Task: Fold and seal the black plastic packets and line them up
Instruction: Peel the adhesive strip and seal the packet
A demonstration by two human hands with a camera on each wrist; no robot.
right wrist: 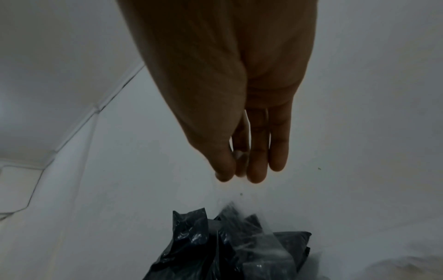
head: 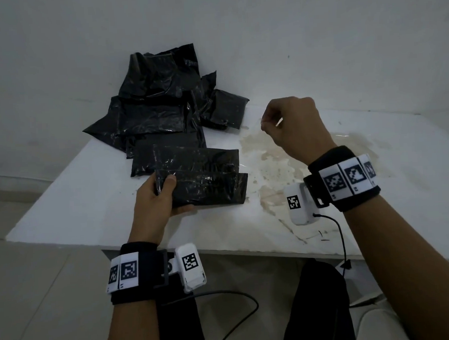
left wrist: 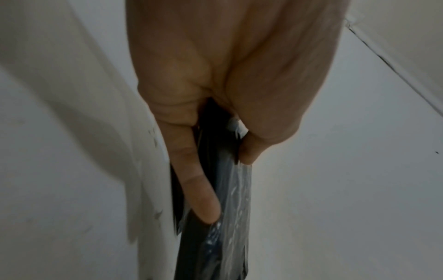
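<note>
My left hand (head: 154,199) grips a folded black plastic packet (head: 206,189); my right hand (head: 291,127) pinches a thin clear strip (head: 263,121) above the white table (head: 63,199).

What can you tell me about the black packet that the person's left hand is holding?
The black packet is a flat, folded rectangle of glossy, crinkled black plastic. It sits low over the near part of the white table, in front of the other packets. The left hand grips its left end, thumb on top and fingers beneath. Its right end sticks out free. The right hand does not touch it.
</note>
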